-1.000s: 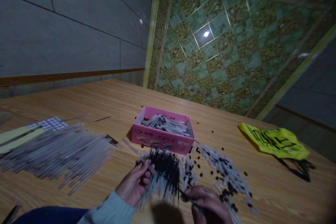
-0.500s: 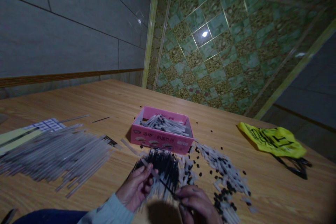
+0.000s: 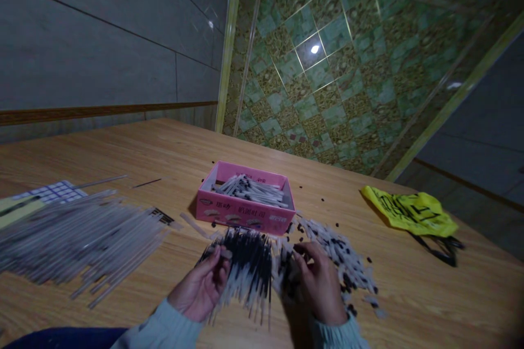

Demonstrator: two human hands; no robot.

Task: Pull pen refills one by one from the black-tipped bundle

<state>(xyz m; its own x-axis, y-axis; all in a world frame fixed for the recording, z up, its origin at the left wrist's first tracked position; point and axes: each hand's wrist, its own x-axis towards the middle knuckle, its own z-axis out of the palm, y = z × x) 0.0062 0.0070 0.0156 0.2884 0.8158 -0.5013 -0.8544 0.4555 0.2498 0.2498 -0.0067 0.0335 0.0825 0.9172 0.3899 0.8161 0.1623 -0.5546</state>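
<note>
My left hand (image 3: 202,286) is closed, with a short pale translucent tube (image 3: 226,254) pinched between thumb and forefinger. It hovers beside a bundle of thin black-and-clear rods (image 3: 249,256) spread on the table. My right hand (image 3: 323,286) reaches down over small translucent caps and black bits (image 3: 284,267) right of the bundle. Its thumb and forefinger are pinched together, but what lies between them I cannot make out. Behind the bundle stands a pink open box (image 3: 241,217), holding many whitish sticks (image 3: 249,190) with some black ends.
A wide pile of long clear thin tubes (image 3: 82,240) lies at the left, near a checked cloth (image 3: 53,192). More caps and black bits (image 3: 339,245) are scattered to the right. A yellow bag (image 3: 409,210) with black straps rests on the wooden table (image 3: 155,147).
My right hand has let go of the dark thin rod and moved up and right to the caps. My left hand still pinches the pale tube. The view has shifted slightly.
</note>
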